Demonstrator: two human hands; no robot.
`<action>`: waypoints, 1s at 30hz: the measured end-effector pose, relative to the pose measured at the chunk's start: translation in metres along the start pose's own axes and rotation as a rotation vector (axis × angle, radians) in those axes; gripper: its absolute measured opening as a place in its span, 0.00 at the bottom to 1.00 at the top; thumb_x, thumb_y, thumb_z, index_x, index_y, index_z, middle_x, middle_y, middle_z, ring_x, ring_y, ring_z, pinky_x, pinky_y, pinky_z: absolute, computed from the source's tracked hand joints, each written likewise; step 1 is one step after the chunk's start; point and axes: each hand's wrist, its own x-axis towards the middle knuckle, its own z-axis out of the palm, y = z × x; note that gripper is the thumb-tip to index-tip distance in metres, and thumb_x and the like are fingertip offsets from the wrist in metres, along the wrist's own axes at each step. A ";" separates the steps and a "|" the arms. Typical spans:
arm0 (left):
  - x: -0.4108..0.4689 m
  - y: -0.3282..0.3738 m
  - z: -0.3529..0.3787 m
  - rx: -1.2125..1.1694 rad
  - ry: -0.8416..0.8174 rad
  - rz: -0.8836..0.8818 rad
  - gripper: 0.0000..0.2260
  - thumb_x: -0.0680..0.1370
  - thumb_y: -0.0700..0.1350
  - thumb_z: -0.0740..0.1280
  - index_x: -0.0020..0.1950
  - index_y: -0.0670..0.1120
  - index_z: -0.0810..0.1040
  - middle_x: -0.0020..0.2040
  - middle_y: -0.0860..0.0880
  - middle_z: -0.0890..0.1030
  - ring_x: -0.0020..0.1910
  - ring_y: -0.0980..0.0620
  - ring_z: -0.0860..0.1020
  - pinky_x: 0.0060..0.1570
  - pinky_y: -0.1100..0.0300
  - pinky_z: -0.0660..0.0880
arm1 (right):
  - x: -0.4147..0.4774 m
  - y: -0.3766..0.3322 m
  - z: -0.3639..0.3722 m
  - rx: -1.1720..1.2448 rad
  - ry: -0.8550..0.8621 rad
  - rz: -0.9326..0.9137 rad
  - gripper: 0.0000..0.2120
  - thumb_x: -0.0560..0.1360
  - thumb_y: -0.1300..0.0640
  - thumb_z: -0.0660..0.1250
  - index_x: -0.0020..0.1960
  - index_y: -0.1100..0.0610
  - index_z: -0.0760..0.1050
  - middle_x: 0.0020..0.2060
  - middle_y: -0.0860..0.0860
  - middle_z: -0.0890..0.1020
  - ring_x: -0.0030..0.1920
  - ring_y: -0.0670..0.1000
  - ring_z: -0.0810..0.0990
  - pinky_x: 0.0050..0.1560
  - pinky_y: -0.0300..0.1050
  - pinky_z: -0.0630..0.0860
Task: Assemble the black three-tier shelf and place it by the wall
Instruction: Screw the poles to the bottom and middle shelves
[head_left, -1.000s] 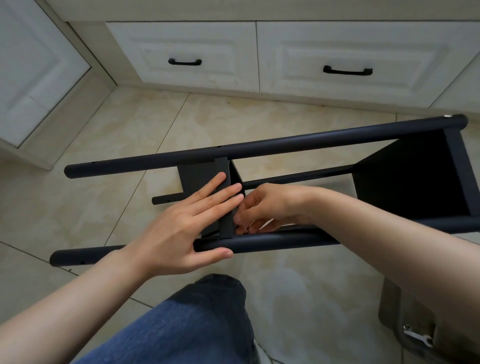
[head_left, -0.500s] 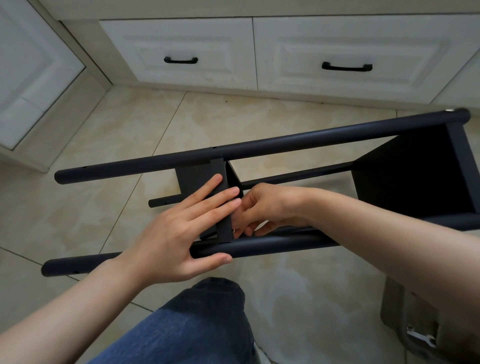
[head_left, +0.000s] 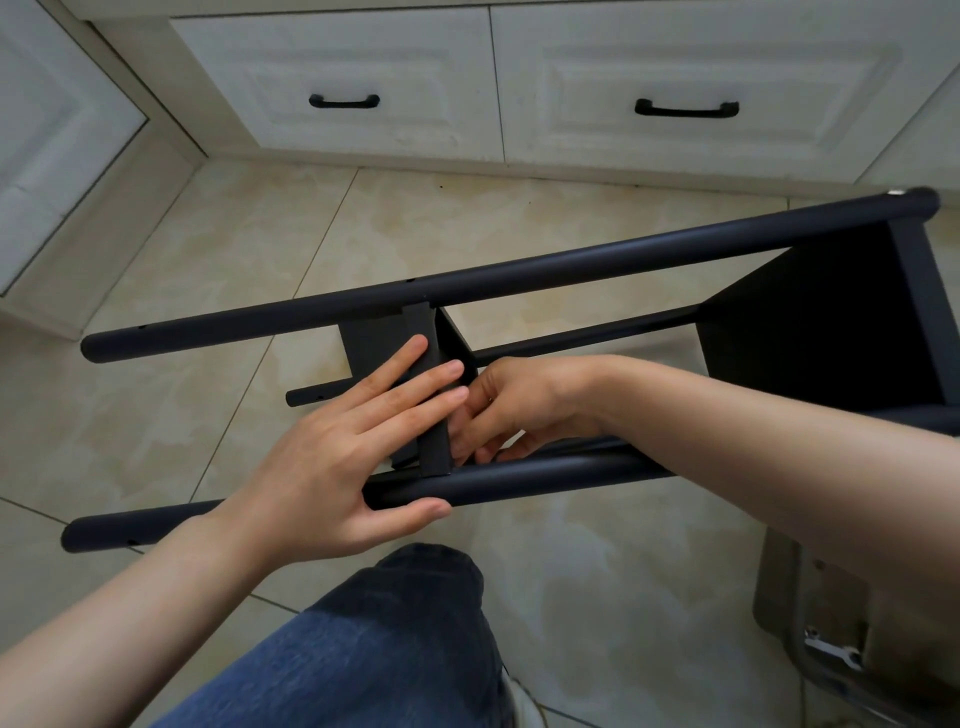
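We see the black shelf frame (head_left: 810, 332) lying on its side on the beige tile floor (head_left: 597, 597), its long poles running left to right in front of a white cabinet. The far pole (head_left: 519, 270) and the near pole (head_left: 545, 475) both stick out to the left past the middle shelf panel (head_left: 374, 338), which stands on edge between them. A third pole (head_left: 582, 338) lies lower, behind the panel, and its stub end shows at the left.

The left hand (head_left: 332, 457) lies flat against the panel's front edge, fingers straight and pressing, with the thumb stretched along the near side of the near pole. The right hand (head_left: 514, 405) reaches in just right of that edge, its fingers curled down at the corner where the panel meets the near pole. The panel edge hides the fingertips, so we cannot tell whether they pinch anything.

A band of tile shows between the far pole and the cabinet base. Two drawers there carry black handles (head_left: 344, 100). A knee in blue jeans (head_left: 395, 634) sits just below the near pole. At the lower right, a small wrench (head_left: 831, 649) lies near the frame's edge.
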 end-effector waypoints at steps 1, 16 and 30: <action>0.000 0.000 0.000 0.003 0.002 0.001 0.34 0.77 0.63 0.67 0.78 0.47 0.67 0.80 0.52 0.64 0.81 0.47 0.56 0.73 0.58 0.65 | 0.000 0.000 -0.001 0.006 -0.007 -0.001 0.05 0.76 0.59 0.72 0.43 0.51 0.84 0.41 0.47 0.86 0.40 0.43 0.82 0.44 0.37 0.79; 0.000 0.000 0.000 -0.005 0.001 0.001 0.33 0.77 0.63 0.67 0.78 0.47 0.67 0.80 0.51 0.65 0.81 0.46 0.57 0.71 0.50 0.68 | 0.010 0.002 -0.004 0.026 -0.104 0.059 0.07 0.76 0.58 0.71 0.42 0.52 0.85 0.43 0.50 0.84 0.42 0.46 0.80 0.52 0.44 0.77; 0.000 0.001 -0.001 0.007 -0.004 0.005 0.33 0.77 0.63 0.67 0.77 0.47 0.68 0.80 0.51 0.65 0.81 0.46 0.57 0.71 0.51 0.68 | 0.012 0.003 -0.003 0.048 -0.107 0.076 0.04 0.77 0.58 0.70 0.50 0.58 0.82 0.46 0.52 0.81 0.45 0.48 0.77 0.53 0.45 0.75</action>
